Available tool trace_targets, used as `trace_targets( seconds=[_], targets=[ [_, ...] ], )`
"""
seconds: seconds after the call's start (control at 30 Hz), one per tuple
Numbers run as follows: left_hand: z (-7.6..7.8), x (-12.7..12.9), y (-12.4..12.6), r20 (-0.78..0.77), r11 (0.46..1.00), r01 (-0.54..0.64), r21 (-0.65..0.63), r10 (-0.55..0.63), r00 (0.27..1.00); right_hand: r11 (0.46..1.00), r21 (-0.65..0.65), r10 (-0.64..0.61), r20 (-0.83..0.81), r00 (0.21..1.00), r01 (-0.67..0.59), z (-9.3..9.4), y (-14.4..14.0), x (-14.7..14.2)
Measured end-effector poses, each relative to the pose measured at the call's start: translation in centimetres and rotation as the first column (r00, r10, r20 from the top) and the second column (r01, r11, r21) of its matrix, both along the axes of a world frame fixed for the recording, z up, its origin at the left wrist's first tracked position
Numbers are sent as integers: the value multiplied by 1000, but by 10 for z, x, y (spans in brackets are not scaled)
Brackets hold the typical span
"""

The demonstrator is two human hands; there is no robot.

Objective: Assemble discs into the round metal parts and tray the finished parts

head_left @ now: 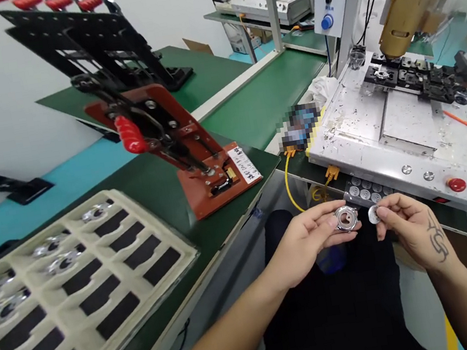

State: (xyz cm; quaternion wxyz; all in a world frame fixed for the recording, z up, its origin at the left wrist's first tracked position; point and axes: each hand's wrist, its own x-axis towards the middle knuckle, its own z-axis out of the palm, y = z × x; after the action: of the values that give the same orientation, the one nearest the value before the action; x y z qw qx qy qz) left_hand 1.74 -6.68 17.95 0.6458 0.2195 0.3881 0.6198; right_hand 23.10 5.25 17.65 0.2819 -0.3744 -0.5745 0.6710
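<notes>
Over my lap, my left hand [309, 235] is closed on a shiny silver watch case [347, 218], gripping it by its side between thumb and fingers. Its round opening faces up. Just to the right, my right hand [407, 224] pinches a small, pale round disc [373, 215] at its edge; I cannot tell exactly which watch part it is. A small gap separates the disc from the case. Behind the hands, a tray of round pale discs [366, 192] lies partly under the machine's front edge.
A beige tray [131, 200] with several silver watch cases stands at the left. Beside it rises a red-brown toggle press [201, 198] with a red handle. A metal-topped machine [354, 126] with a red button [456, 184] fills the right, with yellow cables [288, 184] in front.
</notes>
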Motion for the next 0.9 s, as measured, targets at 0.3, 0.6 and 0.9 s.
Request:
trace_targets(
  seconds=[0.3,0.6,0.9],
  targets=[
    [-2,1,-4,-57,1000,16,20,-15,998,978,-132,156,-38,987,-160,2,-4,1],
    [-4,0,-6,-41,999,16,30,-14,999,983,37,175,82,981,-178,1,-6,-2],
    [-4,-1,-8,8,999,25,26,-25,1000,983,-1,183,36,982,-183,1,-5,1]
  ],
)
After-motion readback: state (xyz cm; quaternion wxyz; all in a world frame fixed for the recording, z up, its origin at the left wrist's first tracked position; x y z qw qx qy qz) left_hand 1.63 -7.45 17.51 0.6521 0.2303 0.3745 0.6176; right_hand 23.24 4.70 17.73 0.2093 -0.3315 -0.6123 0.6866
